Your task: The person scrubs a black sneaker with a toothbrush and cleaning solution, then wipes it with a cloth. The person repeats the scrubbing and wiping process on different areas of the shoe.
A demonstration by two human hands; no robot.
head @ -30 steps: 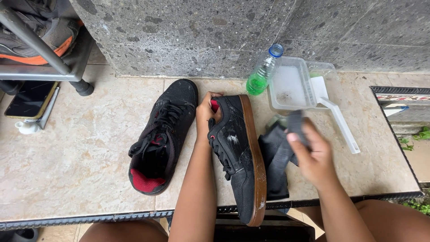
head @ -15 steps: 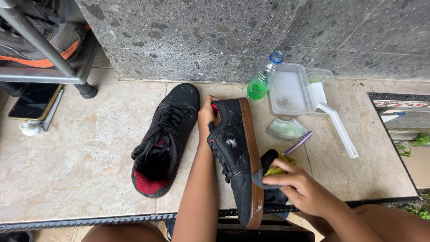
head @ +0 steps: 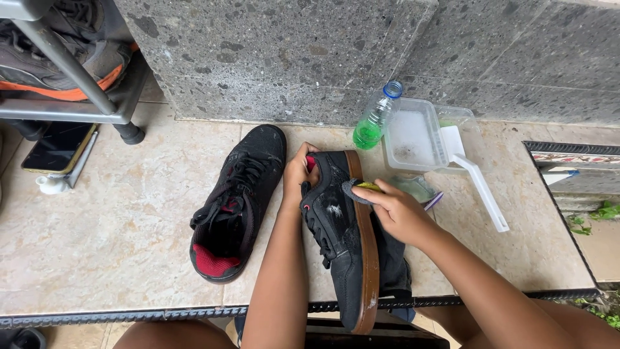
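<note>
The left hand (head: 298, 176) grips the top end of a black shoe (head: 342, 239), thumb and fingers wrapped round its edge. The shoe lies tipped on its side in the middle of the tile floor (head: 116, 239), with its brown sole (head: 368, 245) facing three o'clock. Held like this it likely cannot slide or roll, and its side is turned up so it is easy to reach.

The right hand (head: 399, 210) is closed on a small sponge (head: 363, 189), dark on one face and yellow on the other. The sponge is pressed on the shoe's side, close to the sole, at about nine o'clock from the hand. White marks that look like foam show on the black cloth just below it.

A dark cloth (head: 391, 258) lies under the shoe, at six o'clock from the right hand, maybe to catch drips.

The other shoe (head: 239, 200) sits flat at nine o'clock from the left hand, near it but not touching. Its red inside shows.

At twelve o'clock from the right hand stand a bottle (head: 374, 119) with green liquid and a clear tub (head: 416, 136) with soapy water. Both are near, so a hand can dip or pour fast. A white brush (head: 481, 190) leans out of the tub toward four o'clock.
</note>
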